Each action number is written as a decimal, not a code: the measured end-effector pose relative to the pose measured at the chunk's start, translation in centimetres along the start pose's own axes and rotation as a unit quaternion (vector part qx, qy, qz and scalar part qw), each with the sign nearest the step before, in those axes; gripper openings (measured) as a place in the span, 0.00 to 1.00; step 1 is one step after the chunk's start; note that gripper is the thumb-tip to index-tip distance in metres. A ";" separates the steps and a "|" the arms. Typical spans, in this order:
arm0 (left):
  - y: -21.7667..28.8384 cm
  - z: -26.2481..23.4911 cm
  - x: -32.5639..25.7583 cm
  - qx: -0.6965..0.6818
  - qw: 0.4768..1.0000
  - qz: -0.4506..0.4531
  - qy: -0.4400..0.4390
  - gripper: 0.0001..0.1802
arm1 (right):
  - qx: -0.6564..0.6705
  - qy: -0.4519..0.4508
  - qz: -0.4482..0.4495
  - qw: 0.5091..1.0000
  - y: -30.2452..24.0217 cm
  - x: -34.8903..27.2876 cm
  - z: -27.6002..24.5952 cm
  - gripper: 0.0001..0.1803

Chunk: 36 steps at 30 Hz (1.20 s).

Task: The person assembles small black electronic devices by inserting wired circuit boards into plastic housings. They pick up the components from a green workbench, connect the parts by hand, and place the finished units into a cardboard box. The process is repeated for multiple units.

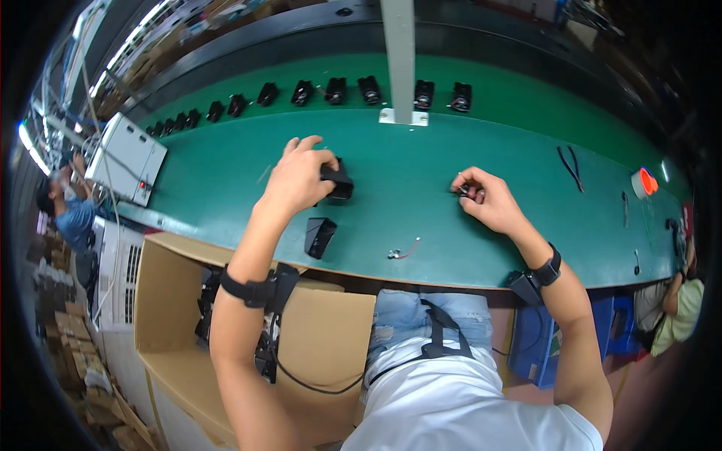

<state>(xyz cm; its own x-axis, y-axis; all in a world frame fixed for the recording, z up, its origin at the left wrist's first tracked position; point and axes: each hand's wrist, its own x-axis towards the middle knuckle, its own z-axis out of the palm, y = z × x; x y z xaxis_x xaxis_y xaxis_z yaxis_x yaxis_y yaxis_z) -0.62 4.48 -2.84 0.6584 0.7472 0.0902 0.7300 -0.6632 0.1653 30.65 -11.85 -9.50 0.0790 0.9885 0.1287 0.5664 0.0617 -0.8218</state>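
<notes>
My left hand (299, 179) grips a small black box-shaped part (338, 181) that rests on the green bench (421, 218). My right hand (485, 199) is closed around a tiny dark piece (468, 192) held just above the bench, to the right of the left hand. A second black part (319, 236) lies on the bench below my left hand. A short red-and-white wire piece (402, 251) lies near the front edge between my arms.
A row of several black parts (336, 91) runs along the far side of the bench. A white post (400, 60) stands on a base behind my hands. An open cardboard box (180, 301) sits below left. Black cables (569, 166) and an orange tape roll (644, 182) lie right. Other people work at both ends.
</notes>
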 end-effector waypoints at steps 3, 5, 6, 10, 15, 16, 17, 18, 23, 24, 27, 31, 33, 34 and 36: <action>1.6 -0.8 -0.1 0.002 0.998 0.008 0.066 0.14 | 0.089 0.005 0.012 0.996 0.9 0.3 -0.5 0.14; 2.7 -1.7 0.7 -0.037 0.995 0.009 0.092 0.11 | 0.127 0.007 -0.009 0.992 2.1 0.5 -0.8 0.12; 3.4 -2.1 1.0 -0.079 0.993 0.000 0.087 0.10 | 0.131 0.012 -0.018 0.991 1.9 0.8 -0.8 0.11; 5.8 -1.0 3.1 -0.413 0.909 -0.044 -0.035 0.13 | 0.238 0.013 0.027 0.971 1.2 1.4 -0.9 0.09; 9.1 3.5 4.5 -0.567 0.794 -0.117 -0.186 0.18 | 0.178 -0.006 -0.019 0.984 -1.8 2.0 -1.4 0.12; 9.1 4.0 4.3 -0.594 0.769 -0.123 -0.201 0.18 | 0.205 -0.010 -0.020 0.978 -1.8 2.0 -1.3 0.12; 9.0 4.3 4.2 -0.621 0.742 -0.130 -0.216 0.19 | 0.232 -0.015 -0.021 0.972 -1.8 2.0 -1.2 0.12; 8.9 4.7 3.8 -0.638 0.726 -0.139 -0.214 0.20 | 0.262 -0.012 -0.007 0.965 -1.9 2.0 -1.0 0.10; 8.4 5.4 3.6 -0.674 0.692 -0.108 -0.234 0.25 | 0.256 0.035 -0.033 0.965 -1.7 1.6 -0.1 0.06; 8.3 5.3 3.5 -0.674 0.691 -0.090 -0.245 0.26 | 0.245 0.037 -0.035 0.968 -1.5 1.4 0.0 0.06; 8.8 5.4 2.9 -0.643 0.732 0.005 -0.227 0.37 | 0.210 0.058 -0.061 0.974 -1.5 0.9 0.0 0.06; 10.0 6.8 2.7 -0.613 0.766 0.132 -0.141 0.52 | 0.148 0.123 -0.118 0.974 -1.5 0.6 0.4 0.06; 10.9 6.2 2.0 -0.631 0.750 0.086 -0.177 0.53 | 0.099 0.152 -0.152 0.972 -1.8 0.4 0.3 0.06; 11.5 5.9 1.9 -0.643 0.740 0.074 -0.184 0.52 | 0.076 0.168 -0.159 0.970 -2.4 0.2 0.1 0.06; 11.9 6.2 1.8 -0.640 0.741 0.062 -0.191 0.52 | 0.035 0.187 -0.176 0.966 -2.3 -0.2 0.1 0.08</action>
<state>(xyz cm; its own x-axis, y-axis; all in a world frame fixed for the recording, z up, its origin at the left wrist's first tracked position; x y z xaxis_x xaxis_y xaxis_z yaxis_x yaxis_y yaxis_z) 10.44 -2.31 -6.77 0.8881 0.4555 -0.0616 0.0477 0.0420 0.9980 29.26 -12.13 -7.70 0.1904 0.7862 0.5879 0.5567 0.4068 -0.7243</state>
